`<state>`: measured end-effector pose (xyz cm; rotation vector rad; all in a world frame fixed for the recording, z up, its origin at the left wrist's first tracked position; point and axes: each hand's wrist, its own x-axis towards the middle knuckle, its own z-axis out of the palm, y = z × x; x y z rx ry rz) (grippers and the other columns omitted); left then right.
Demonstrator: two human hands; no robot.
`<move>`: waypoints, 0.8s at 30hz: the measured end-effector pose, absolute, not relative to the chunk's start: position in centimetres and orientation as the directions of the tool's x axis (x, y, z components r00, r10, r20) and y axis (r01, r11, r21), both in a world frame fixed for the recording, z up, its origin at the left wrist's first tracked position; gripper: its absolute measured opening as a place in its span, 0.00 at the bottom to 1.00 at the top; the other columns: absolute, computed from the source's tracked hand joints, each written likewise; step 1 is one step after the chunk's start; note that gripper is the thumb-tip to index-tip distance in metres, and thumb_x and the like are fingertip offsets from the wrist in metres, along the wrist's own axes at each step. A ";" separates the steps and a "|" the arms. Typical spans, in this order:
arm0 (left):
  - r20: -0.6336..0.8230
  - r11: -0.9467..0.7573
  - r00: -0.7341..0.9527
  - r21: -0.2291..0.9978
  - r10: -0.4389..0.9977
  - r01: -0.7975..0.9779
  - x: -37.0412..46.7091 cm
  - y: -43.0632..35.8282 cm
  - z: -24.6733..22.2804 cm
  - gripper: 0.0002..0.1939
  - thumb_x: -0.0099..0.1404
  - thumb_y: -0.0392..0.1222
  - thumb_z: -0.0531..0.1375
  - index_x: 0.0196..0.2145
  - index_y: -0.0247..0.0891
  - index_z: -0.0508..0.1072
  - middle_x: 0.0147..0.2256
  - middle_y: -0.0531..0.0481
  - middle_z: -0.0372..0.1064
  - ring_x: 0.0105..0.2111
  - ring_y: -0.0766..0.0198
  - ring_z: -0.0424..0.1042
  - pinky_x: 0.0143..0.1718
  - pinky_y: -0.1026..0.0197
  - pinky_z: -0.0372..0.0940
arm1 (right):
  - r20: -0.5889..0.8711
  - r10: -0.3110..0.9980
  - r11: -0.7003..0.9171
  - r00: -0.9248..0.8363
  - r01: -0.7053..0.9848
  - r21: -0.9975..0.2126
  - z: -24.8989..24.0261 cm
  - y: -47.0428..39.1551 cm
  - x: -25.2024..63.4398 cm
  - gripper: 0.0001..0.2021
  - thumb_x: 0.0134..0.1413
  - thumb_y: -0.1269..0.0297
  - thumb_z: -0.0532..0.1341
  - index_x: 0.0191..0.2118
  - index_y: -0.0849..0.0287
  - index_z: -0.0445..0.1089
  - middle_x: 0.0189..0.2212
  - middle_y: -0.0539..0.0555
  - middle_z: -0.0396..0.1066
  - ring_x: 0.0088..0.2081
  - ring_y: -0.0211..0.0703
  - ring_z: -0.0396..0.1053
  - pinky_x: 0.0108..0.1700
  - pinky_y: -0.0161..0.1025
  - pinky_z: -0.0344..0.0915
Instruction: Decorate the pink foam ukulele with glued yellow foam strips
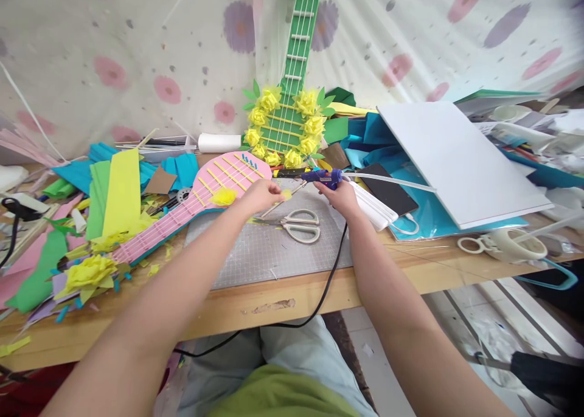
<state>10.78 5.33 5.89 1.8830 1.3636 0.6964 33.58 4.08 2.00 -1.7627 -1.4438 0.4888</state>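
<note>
My right hand [340,193] is closed around a blue glue gun [322,176] that has a long clear glue stick at its back. The nozzle points left, toward my left hand [264,193], whose fingers pinch a small yellow paper piece [286,194]. A thin stick [292,196] slants between the two hands. Below them, scissors [302,225] lie on the grey cutting mat [246,262]. The pink paper guitar [214,177] rests left of my left hand, with a yellow petal shape on it. Behind stands a green guitar [283,122] ringed with yellow paper flowers.
Crepe paper strips [122,189] and scraps cover the left side. A white board [456,161] leans over blue paper at the right, near a cream cup [517,245]. The gun's black cable [329,289] hangs over the table's front edge.
</note>
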 end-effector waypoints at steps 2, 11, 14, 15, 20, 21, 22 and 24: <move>-0.020 -0.156 0.299 0.820 0.954 0.550 11.5 4.6 4.3 0.04 0.48 0.38 0.61 0.20 0.36 0.70 0.20 0.54 0.67 0.23 0.68 0.63 0.26 0.65 0.55 | 0.189 0.946 -0.013 0.263 0.614 -0.789 1.9 4.1 33.6 0.21 0.43 0.44 0.60 0.27 0.62 0.72 0.25 0.58 0.73 0.28 0.45 0.70 0.31 0.38 0.62; 0.122 -0.116 0.000 0.941 0.993 0.317 10.6 2.5 0.3 0.07 0.53 0.43 0.59 0.25 0.36 0.69 0.24 0.52 0.69 0.25 0.67 0.65 0.29 0.65 0.59 | 0.134 0.964 -0.003 0.229 0.514 -0.858 2.2 3.8 32.0 0.23 0.43 0.43 0.60 0.26 0.62 0.71 0.19 0.55 0.70 0.19 0.38 0.64 0.23 0.35 0.59; 0.214 -0.149 -0.085 0.867 0.973 0.475 10.1 2.3 1.3 0.09 0.56 0.45 0.57 0.26 0.36 0.69 0.24 0.51 0.69 0.25 0.66 0.66 0.30 0.64 0.58 | 0.142 0.969 0.021 0.204 0.504 -0.864 2.0 3.7 31.5 0.23 0.43 0.42 0.60 0.27 0.61 0.72 0.22 0.55 0.72 0.19 0.36 0.63 0.24 0.34 0.59; 0.252 -0.153 -0.104 0.813 0.962 0.561 9.9 2.4 1.9 0.09 0.57 0.46 0.57 0.27 0.37 0.70 0.25 0.51 0.69 0.26 0.66 0.66 0.30 0.64 0.58 | 0.140 0.969 0.018 0.202 0.512 -0.859 2.0 3.7 31.4 0.23 0.43 0.42 0.60 0.26 0.61 0.72 0.23 0.55 0.72 0.20 0.36 0.64 0.25 0.35 0.60; 0.262 -0.072 -0.051 0.438 0.964 0.896 9.7 4.4 5.8 0.11 0.60 0.44 0.53 0.30 0.40 0.73 0.32 0.46 0.73 0.35 0.58 0.71 0.34 0.60 0.59 | 0.121 0.971 -0.009 0.209 0.531 -0.847 1.7 3.9 31.3 0.22 0.43 0.43 0.60 0.30 0.61 0.72 0.25 0.55 0.74 0.22 0.38 0.66 0.26 0.35 0.61; 0.219 -0.041 -0.044 0.372 0.975 0.927 9.7 5.0 6.4 0.10 0.60 0.43 0.53 0.30 0.40 0.74 0.33 0.45 0.74 0.36 0.56 0.71 0.35 0.59 0.60 | 0.120 0.970 -0.012 0.212 0.532 -0.847 1.7 3.9 31.4 0.22 0.43 0.43 0.60 0.30 0.61 0.72 0.26 0.55 0.74 0.22 0.39 0.66 0.26 0.36 0.62; 0.166 -0.011 -0.044 0.317 0.985 0.948 9.6 5.6 6.9 0.10 0.59 0.42 0.53 0.31 0.40 0.74 0.35 0.43 0.74 0.38 0.54 0.71 0.36 0.58 0.60 | 0.120 0.969 -0.015 0.217 0.536 -0.844 1.6 3.9 31.4 0.22 0.43 0.43 0.60 0.31 0.61 0.72 0.26 0.55 0.74 0.23 0.39 0.67 0.26 0.36 0.62; 0.076 0.040 -0.060 0.241 0.995 0.970 9.5 6.6 7.4 0.10 0.58 0.40 0.54 0.33 0.39 0.75 0.37 0.41 0.74 0.41 0.51 0.70 0.37 0.55 0.61 | 0.121 0.967 -0.023 0.222 0.555 -0.831 1.6 4.0 31.4 0.23 0.43 0.43 0.60 0.31 0.61 0.72 0.26 0.56 0.74 0.23 0.39 0.67 0.26 0.36 0.62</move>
